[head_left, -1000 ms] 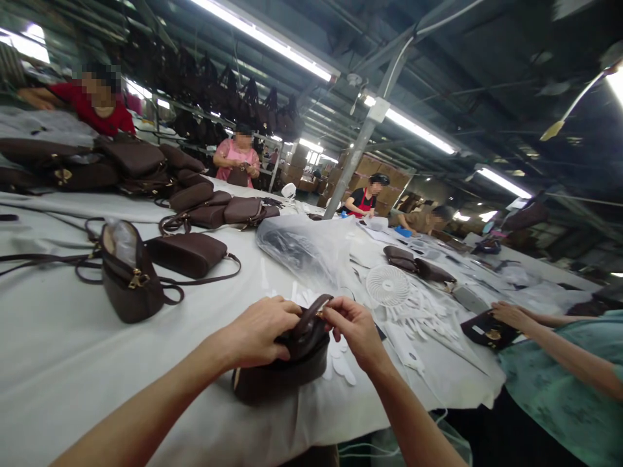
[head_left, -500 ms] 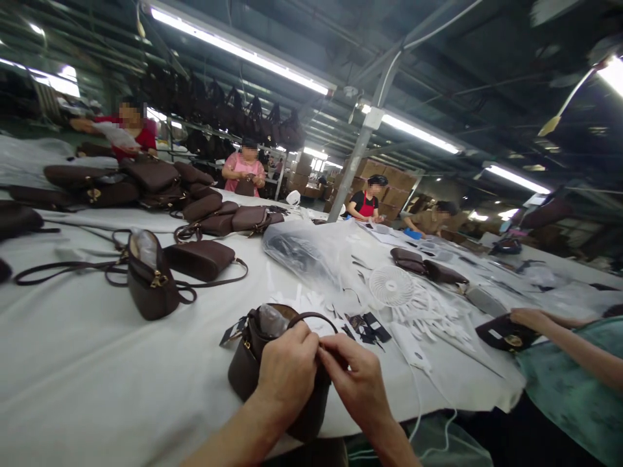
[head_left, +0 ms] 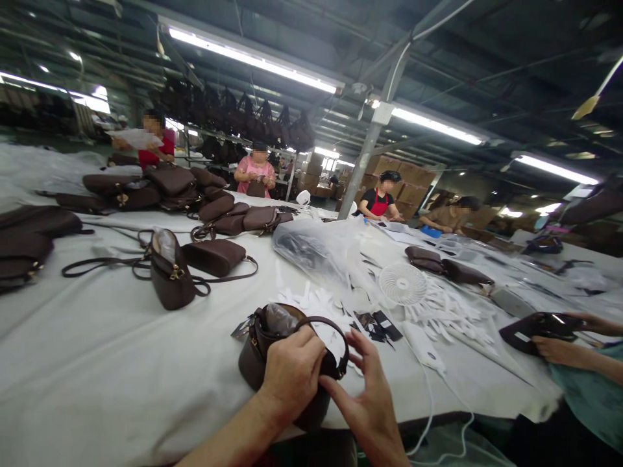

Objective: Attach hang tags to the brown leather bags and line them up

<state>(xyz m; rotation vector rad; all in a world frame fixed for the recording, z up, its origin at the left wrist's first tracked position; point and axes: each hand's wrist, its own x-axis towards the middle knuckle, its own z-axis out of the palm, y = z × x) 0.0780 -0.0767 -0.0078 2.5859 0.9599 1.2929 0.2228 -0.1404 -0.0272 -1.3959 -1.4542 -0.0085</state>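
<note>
A small dark brown handbag (head_left: pixel 257 350) stands at the near edge of the white table (head_left: pixel 97 363), its mouth stuffed with clear plastic. My left hand (head_left: pixel 292 373) is closed over the bag's near side and top. My right hand (head_left: pixel 367 395) sits just right of it, fingers spread and partly extended, fingertips beside the curved handle (head_left: pixel 327 327). Black tags (head_left: pixel 377 324) lie on the table just beyond the bag.
Another open brown bag (head_left: pixel 170 275) with straps stands left of centre, with more bags (head_left: pixel 217 256) piled behind. A clear plastic sack (head_left: pixel 316 250), a small white fan (head_left: pixel 402 283) and white paper cut-outs lie mid-table. A co-worker's hands (head_left: pixel 555 350) hold a dark bag at right; other people work at the far side.
The bag went from lying under my hands to standing upright. My right hand has let go of the handle and opened. The view has shifted slightly left.
</note>
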